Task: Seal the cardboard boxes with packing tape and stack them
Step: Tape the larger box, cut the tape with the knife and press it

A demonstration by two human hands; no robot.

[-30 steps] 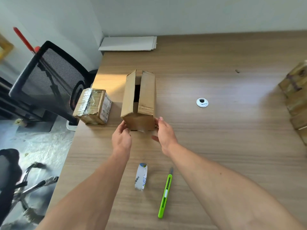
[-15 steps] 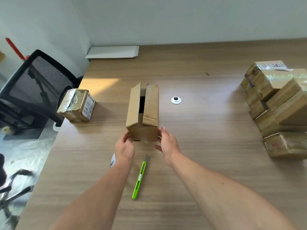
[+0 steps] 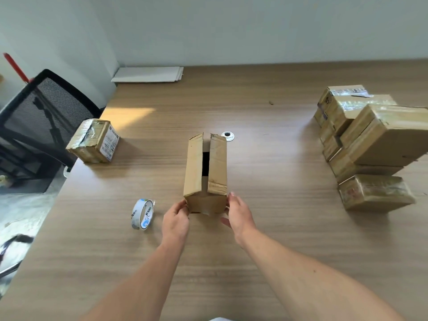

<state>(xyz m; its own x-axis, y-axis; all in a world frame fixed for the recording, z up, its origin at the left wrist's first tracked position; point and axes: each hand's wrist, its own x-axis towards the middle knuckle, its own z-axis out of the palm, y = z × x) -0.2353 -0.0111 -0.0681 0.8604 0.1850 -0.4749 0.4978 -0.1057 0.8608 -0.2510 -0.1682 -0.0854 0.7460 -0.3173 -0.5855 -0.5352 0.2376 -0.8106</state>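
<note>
The table (image 3: 278, 239) filled most of the frame. At the right edge of the frame sat the pile of boxes (image 3: 375, 140), several of them stacked, their tops shiny with tape; that part of the job looked done.

In the middle of the frame stood the open box (image 3: 195, 167), long side running away from the viewer. Its two top flaps were folded over but not meeting, with a dark gap between them and no tape across the seam. This one was yet to be sealed and stacked.

At the left of the frame, near the table's edge, a smaller taped box (image 3: 95, 142) sat alone, well apart from the pile; it seemed sealed but not yet stacked.

The left grip (image 3: 176, 220) pinched the near left corner of the open box, thumb on the front face. The right grip (image 3: 239, 216) was spread, its straight fingers lying against the near right side and its thumb held clear.

The tape roll (image 3: 142, 214) stood on edge just left of the left grip, untouched, so taping had likely not begun on this box.
</note>
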